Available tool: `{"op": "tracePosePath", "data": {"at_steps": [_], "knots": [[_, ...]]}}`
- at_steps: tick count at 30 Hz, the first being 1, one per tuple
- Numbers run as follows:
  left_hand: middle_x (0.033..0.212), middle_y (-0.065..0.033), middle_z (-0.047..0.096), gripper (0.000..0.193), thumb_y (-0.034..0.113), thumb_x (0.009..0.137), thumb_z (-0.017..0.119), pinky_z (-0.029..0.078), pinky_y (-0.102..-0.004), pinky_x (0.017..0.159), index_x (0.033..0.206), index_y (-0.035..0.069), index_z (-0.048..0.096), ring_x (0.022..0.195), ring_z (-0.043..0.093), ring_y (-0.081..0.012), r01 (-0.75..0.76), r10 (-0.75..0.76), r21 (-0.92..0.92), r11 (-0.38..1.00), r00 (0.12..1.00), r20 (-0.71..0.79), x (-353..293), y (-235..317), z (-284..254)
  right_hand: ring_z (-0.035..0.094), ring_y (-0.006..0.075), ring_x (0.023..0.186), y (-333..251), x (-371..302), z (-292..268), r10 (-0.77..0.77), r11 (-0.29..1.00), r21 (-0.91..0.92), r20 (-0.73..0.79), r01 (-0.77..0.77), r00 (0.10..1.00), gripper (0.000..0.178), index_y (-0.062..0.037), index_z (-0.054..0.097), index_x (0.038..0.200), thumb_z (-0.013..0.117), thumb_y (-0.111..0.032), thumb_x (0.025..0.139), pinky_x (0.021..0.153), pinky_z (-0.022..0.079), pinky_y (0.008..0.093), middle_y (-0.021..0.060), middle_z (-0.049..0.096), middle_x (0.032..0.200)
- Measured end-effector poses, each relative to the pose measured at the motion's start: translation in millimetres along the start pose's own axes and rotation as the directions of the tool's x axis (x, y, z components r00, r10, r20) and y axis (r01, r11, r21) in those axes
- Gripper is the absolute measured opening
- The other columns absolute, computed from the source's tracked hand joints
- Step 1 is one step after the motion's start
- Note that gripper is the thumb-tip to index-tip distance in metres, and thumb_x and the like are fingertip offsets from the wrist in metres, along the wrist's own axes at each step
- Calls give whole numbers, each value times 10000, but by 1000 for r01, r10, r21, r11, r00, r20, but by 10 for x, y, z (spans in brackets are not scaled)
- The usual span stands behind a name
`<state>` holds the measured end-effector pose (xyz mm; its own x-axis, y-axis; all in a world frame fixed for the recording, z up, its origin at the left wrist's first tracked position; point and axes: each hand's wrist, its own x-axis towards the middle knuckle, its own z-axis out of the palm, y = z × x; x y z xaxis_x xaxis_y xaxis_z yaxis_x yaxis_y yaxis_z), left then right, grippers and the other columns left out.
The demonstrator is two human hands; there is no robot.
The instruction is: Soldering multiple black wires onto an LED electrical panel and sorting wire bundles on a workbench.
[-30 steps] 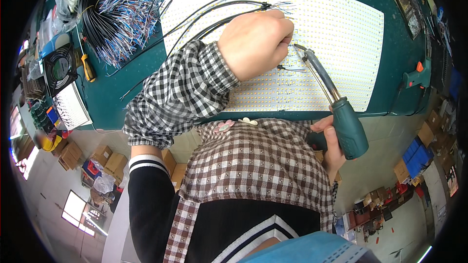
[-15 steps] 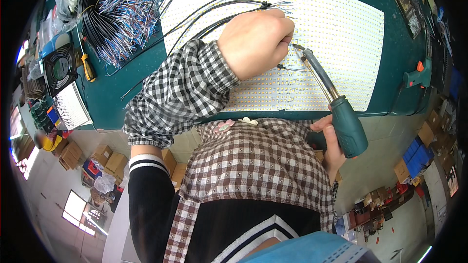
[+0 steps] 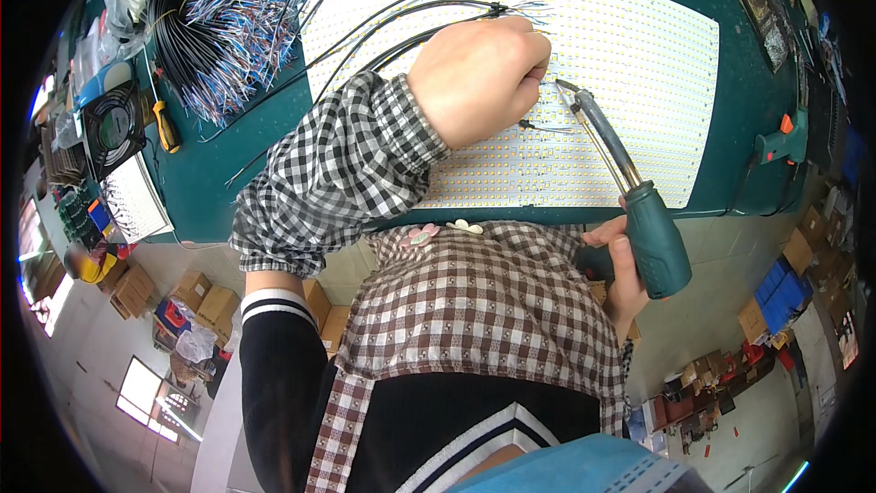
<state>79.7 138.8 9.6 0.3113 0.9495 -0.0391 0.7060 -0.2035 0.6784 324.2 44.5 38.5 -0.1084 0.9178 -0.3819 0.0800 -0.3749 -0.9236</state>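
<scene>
My left hand (image 3: pixel 484 80) rests over the white LED panel (image 3: pixel 639 82), its fingers pinched together. They close on a thin cable, mostly hidden under the hand; fine wire ends show by the fingertips. In my right hand (image 3: pixel 622 278), below the table's near edge, is the green handle of a soldering gun (image 3: pixel 659 242). Its bent tip reaches over the panel, just right of the left fingertips. Black cables (image 3: pixel 411 11) with bared coloured wire ends lie across the panel's far left part. Another short cable end (image 3: pixel 526 124) shows just below the left hand.
A big bundle of black cables (image 3: pixel 196 46) lies at the far left. Beside it are a yellow screwdriver (image 3: pixel 165 128), a black fan (image 3: pixel 113 128) and a notepad (image 3: pixel 135 199). At the right sits a green tool (image 3: pixel 782 141) with an orange part. The table (image 3: pixel 730 164) is dark green.
The soldering gun's tip has shifted slightly right and up, away from my left fingertips, and its handle has moved a little right. My left hand has stayed in place.
</scene>
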Motion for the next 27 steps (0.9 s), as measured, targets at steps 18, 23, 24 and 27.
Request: {"op": "tracePosePath", "data": {"at_steps": [18,23,24,27], "knots": [[757,-56,523,139,75,688,644,411,-347,574,764,68,528,695,515,-255,-178,185,73,981,977,-105,-339,50,75,574,196,696,-12,50,-69,-91,996,-9,-1,91,996,434,151,393,1146,510,-147,852,651,518,323,124,545,789],[757,-55,522,135,79,696,638,413,-346,584,788,70,541,703,515,-251,-147,159,84,985,974,-161,-365,51,89,574,194,698,15,40,-109,-126,992,-15,18,126,992,426,147,388,1158,493,-138,859,660,518,310,125,545,796],[759,-52,522,137,85,699,637,413,-347,584,801,73,547,703,517,-247,-151,162,71,986,968,-190,-352,47,100,574,193,702,10,43,-112,-120,992,-39,15,121,993,424,144,386,1163,489,-136,861,660,518,308,124,544,800],[777,-43,532,135,90,718,630,417,-341,587,834,83,562,715,527,-236,-161,216,295,942,963,-161,-293,33,136,573,190,707,44,39,-134,-117,992,-41,9,117,993,419,141,389,1164,485,-133,861,660,519,304,121,544,807]]}}
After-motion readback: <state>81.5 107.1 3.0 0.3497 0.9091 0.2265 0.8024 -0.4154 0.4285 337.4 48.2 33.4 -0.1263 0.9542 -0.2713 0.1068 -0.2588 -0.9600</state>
